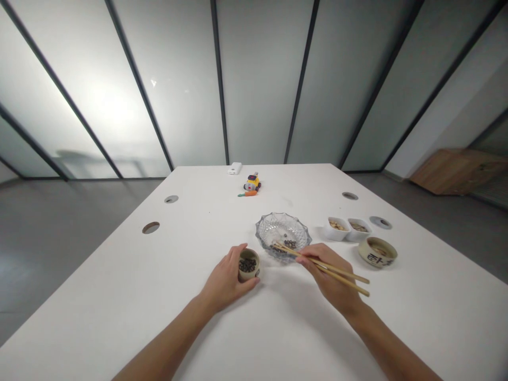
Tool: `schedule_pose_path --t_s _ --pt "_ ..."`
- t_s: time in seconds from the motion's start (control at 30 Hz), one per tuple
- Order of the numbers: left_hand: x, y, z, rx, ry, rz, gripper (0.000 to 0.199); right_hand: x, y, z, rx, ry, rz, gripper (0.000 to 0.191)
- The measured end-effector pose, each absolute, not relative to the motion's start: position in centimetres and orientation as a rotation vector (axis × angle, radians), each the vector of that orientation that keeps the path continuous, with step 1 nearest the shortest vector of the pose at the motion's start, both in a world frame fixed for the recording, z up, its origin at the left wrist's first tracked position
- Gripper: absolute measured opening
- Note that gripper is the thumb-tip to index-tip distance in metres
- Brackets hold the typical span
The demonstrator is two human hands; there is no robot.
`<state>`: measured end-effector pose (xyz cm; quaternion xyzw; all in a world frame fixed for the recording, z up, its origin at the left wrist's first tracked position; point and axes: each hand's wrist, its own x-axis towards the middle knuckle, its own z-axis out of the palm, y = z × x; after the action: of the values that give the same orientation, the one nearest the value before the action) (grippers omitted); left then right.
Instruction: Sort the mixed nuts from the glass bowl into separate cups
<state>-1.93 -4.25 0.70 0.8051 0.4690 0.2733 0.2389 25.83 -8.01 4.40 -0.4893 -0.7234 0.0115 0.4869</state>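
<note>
My left hand is wrapped round a small beige cup that stands on the white table. Small dark beads or beans lie inside the cup. In my right hand is a pair of wooden chopsticks, their tips down in a clear glass bowl with a scalloped rim. Several dark round pieces rest in that bowl, near the tips. Whether the tips pinch one of them is too small to tell. The bowl sits just beyond and to the right of the cup.
To the right, two white dishes with small pieces stand beside a beige bowl with dark writing. Farther back are a yellow toy vehicle, a toy carrot and a white box. Round holes pierce the white table.
</note>
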Motion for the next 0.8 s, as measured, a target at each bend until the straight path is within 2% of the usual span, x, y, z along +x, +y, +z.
schedule_pose_path --t_s 0.23,0.47,0.8 --pt "-1.9 -4.3 0.8 2.23 1.273 0.75 0.075 25.5 -7.7 3.5 -1.104 -1.875 0.108 0.015" --pt "-1.9 -4.3 0.8 2.225 1.269 0.762 0.075 25.7 -7.7 3.6 -1.135 -1.877 0.17 0.021" --pt "-1.9 -4.3 0.7 2.219 1.273 0.742 0.076 25.8 -7.5 3.3 -1.063 -1.884 0.114 0.013"
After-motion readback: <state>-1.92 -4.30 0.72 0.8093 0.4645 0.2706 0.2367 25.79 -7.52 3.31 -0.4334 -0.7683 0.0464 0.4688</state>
